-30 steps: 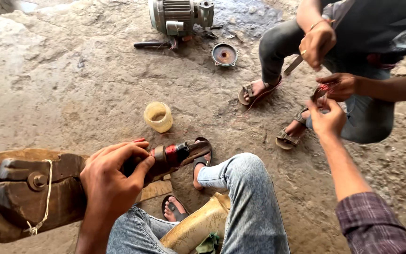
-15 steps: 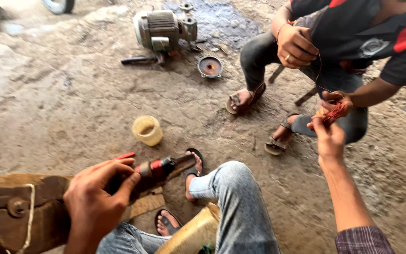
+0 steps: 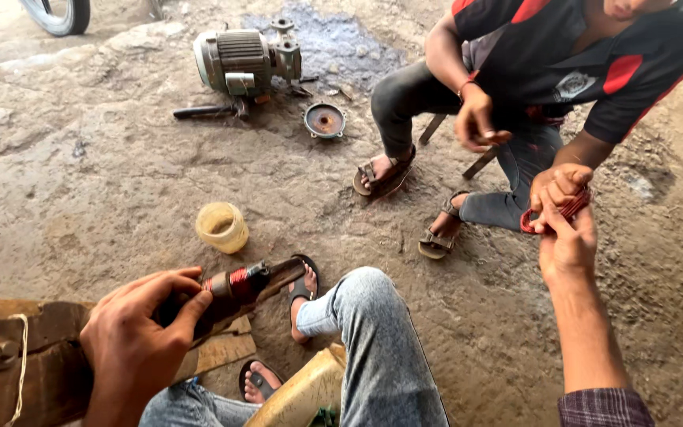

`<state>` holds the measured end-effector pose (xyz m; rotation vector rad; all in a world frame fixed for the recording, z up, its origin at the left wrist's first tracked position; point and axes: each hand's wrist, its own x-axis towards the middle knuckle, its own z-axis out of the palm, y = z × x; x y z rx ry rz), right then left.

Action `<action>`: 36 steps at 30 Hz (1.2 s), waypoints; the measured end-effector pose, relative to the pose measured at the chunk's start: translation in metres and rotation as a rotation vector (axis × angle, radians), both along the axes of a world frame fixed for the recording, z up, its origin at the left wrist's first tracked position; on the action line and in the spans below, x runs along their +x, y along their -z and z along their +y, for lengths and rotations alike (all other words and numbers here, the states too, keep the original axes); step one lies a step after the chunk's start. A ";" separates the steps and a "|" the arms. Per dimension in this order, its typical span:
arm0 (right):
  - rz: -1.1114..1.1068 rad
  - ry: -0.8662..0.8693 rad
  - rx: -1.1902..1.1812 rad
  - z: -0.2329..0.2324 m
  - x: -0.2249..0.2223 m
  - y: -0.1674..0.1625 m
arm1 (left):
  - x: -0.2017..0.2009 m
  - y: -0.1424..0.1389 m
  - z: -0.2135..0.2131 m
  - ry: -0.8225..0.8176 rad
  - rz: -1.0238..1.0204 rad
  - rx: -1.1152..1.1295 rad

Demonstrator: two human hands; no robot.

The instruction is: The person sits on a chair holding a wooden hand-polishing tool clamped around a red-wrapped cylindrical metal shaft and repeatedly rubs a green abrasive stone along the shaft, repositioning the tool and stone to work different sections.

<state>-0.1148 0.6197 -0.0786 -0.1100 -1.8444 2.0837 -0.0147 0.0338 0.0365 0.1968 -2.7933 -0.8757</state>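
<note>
At the right edge of the frame, the right hand (image 3: pixel 567 241) reaches up, its fingers pinching a red wire coil (image 3: pixel 551 215) that the co-worker's hand (image 3: pixel 559 186) grips from above. Down at lower left, the left hand (image 3: pixel 140 328) is wrapped around a dark rotor (image 3: pixel 235 289) with copper windings; its long axis runs up and right from the wooden block (image 3: pixel 9 356) toward the yellow cup (image 3: pixel 221 227). Since half a second ago the coil sits lower and nearer, and the grey motor (image 3: pixel 243 59) has moved right within the frame.
</note>
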 end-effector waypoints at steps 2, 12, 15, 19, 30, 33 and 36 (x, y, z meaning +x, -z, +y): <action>-0.066 -0.045 -0.051 -0.002 0.008 -0.011 | -0.001 -0.001 0.000 0.018 -0.012 -0.007; -0.016 0.172 -0.264 0.013 0.002 -0.009 | 0.000 -0.001 0.003 0.022 -0.008 -0.010; -0.074 0.275 -0.275 0.011 0.004 -0.001 | 0.001 0.000 0.001 0.011 -0.017 -0.021; -0.188 0.338 -0.184 0.008 0.013 0.003 | 0.003 0.001 -0.001 0.022 0.001 0.011; -0.101 0.304 -0.096 -0.054 0.040 0.004 | 0.003 0.002 0.006 0.036 0.067 0.022; -0.207 -0.054 0.014 -0.133 0.068 -0.003 | 0.002 0.003 0.007 0.028 0.071 0.033; -0.306 -0.627 0.349 -0.224 0.093 -0.017 | 0.003 0.002 0.005 0.044 0.050 0.023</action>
